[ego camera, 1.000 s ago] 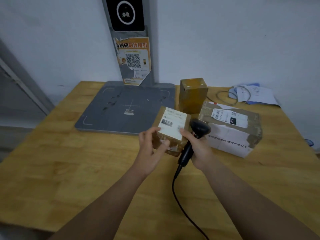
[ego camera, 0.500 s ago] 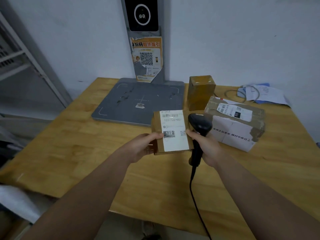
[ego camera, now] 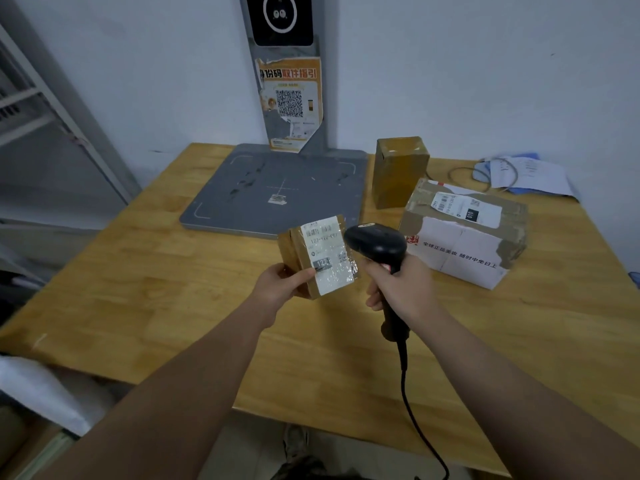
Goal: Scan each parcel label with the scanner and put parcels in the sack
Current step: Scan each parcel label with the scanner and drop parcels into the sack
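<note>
My left hand (ego camera: 282,285) grips a small brown parcel (ego camera: 320,256) by its lower left corner, white label facing me, above the wooden table (ego camera: 173,278). Just right of it, my right hand (ego camera: 403,289) holds the black corded scanner (ego camera: 377,245) by its handle, head close to the label's right edge. Two more parcels stand on the table: an upright tape-wrapped brown box (ego camera: 400,171) and a larger brown-and-white box (ego camera: 464,233) with a label on top. A white sack-like material (ego camera: 38,393) shows at the lower left, below the table edge.
A grey scanning platform (ego camera: 277,192) with a post, a screen and an orange QR poster (ego camera: 291,102) stands at the table's back. Papers and a coiled cable (ego camera: 519,173) lie at the back right. A metal shelf frame (ego camera: 45,109) stands at left.
My right hand has let go of the parcel's edge and now only holds the scanner. The left hand holds the parcel alone, tilted, and the view has shifted left and down.
</note>
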`<state>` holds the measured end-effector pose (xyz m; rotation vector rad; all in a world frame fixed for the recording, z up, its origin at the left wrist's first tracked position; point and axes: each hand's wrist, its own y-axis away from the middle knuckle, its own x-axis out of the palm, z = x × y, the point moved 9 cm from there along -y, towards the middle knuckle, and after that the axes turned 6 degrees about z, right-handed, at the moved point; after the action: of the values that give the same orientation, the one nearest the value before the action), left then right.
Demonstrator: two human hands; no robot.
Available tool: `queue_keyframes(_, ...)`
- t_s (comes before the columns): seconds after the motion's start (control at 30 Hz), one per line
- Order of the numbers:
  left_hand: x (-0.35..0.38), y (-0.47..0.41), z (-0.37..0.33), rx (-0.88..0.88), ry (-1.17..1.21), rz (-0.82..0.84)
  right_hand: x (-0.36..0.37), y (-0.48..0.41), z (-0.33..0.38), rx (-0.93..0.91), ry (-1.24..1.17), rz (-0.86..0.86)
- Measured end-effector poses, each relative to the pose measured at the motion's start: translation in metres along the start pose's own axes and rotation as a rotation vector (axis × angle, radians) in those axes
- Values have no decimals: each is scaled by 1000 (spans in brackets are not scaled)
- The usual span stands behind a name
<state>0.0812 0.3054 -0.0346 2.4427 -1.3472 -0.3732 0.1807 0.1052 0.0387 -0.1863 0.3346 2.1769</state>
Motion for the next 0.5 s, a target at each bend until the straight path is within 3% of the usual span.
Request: queue_keyframes(0.5,-14,-8,15,-5,-24,-42,23,8,-10,99,21,39)
